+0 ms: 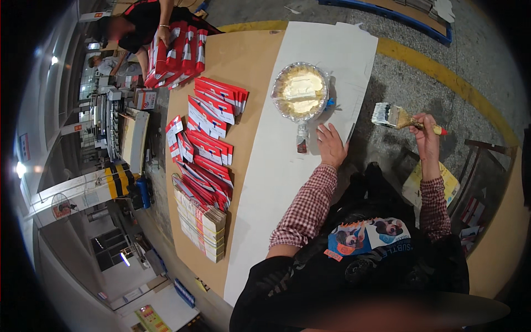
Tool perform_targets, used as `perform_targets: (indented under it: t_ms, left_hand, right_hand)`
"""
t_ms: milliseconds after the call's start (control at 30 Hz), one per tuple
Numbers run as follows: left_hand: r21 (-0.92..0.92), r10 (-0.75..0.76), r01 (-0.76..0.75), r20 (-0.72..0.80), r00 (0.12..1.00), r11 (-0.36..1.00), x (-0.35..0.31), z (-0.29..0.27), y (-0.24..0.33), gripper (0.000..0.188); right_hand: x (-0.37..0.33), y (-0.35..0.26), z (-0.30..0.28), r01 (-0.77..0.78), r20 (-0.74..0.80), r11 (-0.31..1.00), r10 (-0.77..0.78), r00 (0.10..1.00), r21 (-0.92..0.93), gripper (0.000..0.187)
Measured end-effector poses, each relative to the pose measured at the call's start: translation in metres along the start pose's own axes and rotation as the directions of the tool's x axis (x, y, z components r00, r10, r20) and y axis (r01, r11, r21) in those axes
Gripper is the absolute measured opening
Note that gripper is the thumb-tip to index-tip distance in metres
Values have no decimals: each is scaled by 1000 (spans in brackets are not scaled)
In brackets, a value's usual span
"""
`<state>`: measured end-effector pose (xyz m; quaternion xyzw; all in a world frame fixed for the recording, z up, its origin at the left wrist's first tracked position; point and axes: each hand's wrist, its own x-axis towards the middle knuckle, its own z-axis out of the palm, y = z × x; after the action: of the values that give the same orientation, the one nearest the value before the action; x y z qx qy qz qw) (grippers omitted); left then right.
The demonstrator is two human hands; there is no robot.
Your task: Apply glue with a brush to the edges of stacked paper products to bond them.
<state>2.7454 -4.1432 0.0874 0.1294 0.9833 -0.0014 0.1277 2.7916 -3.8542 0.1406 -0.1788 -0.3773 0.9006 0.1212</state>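
Note:
My right hand [427, 133] is closed around the handle of a wide paintbrush [392, 116], its bristles whitish and pointing left, held out past the table's edge. Flat on the white sheet [276, 182] near that edge lies my left hand [331, 145], fingers spread and nothing in them. Just beyond it stands a round pan [279, 105] with a crinkled, foil-like lining. Cream-coloured paste [303, 83] fills it, and a flat bar crosses its top. The pan's wrapped handle [302, 141] points toward me, beside my left fingers.
Fanned red-and-white envelopes [207, 138] lie on the brown board [251, 99], with a banded bundle of cards [199, 224] at the near end. At the far left another person's hand [163, 36] rests on stacked red packets [185, 50]. A blue pallet [409, 14] sits on the floor.

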Motion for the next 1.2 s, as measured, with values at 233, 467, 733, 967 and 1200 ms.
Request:
perform_targets:
  t_ms: [233, 467, 733, 967, 1200]
  left_hand:
    - [195, -147, 144, 1, 989, 970, 12, 13, 16, 85]
    - [-169, -105, 125, 125, 987, 978, 10, -16, 7, 82]
    - [-264, 23, -1, 81, 996, 965, 4, -14, -11, 67]
    - [-354, 45, -33, 25, 999, 935, 12, -26, -13, 47]
    - [-362, 71, -80, -38, 997, 929, 13, -23, -20, 43]
  right_hand:
    - [21, -9, 18, 97, 205, 910, -13, 979, -404, 22]
    - [32, 8, 30, 251, 268, 771, -108, 957, -585, 21]
    - [39, 38, 34, 287, 297, 702, -112, 948, -652, 7]
    - [43, 52, 44, 258, 279, 704, -88, 956, -661, 6]
    - [48, 60, 54, 253, 275, 687, -81, 958, -681, 8]
